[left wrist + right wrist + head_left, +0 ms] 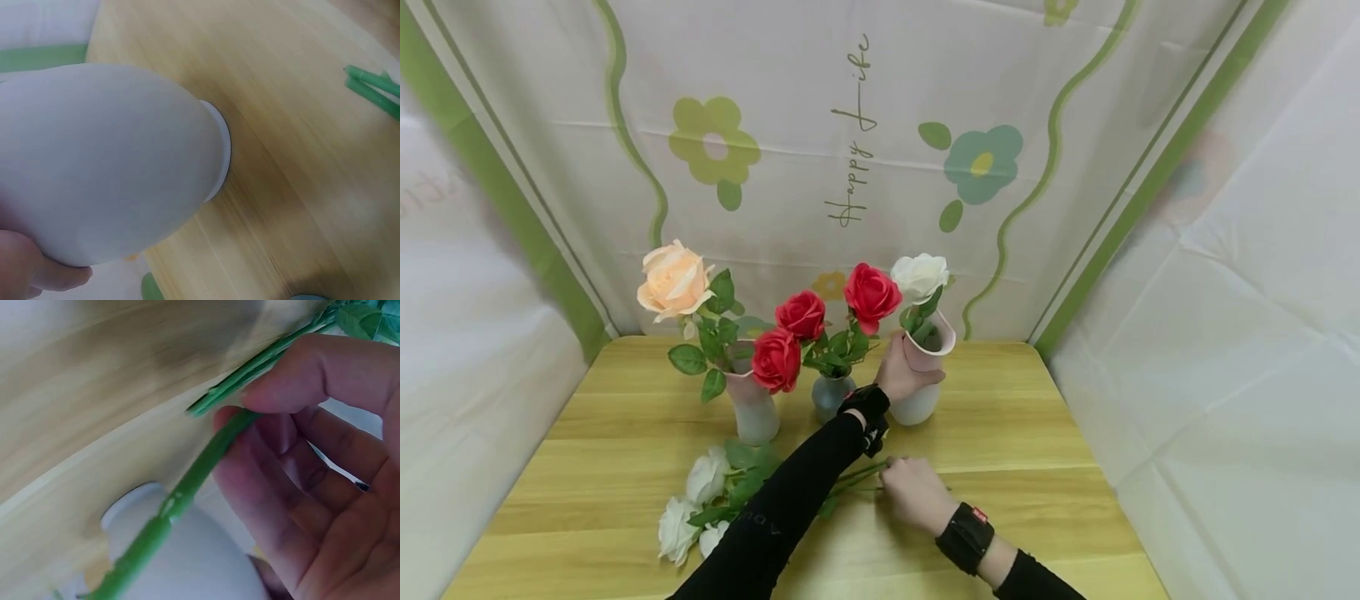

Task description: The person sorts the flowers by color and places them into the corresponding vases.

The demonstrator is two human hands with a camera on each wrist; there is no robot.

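At the back right, my left hand [901, 375] grips the side of a pink-and-white vase [916, 408] holding a white rose [920, 277]. The vase's pale body [119, 162] fills much of the left wrist view, its foot at or close to the tabletop. Nearer the front, my right hand [917, 493] pinches a green flower stem [187, 487] between thumb and index finger. Which bloom that stem carries is hidden. More cut stems [250, 372] lie just beyond the fingers. White roses [677, 529] with leaves lie on the table at front left, partly behind my left sleeve.
A small blue-grey vase [829, 398] with red roses [872, 297] stands left of the held vase. Farther left is another pink-and-white vase [754, 412] with a peach rose [674, 282]. The wooden table [1037, 467] is enclosed by printed fabric walls [820, 83].
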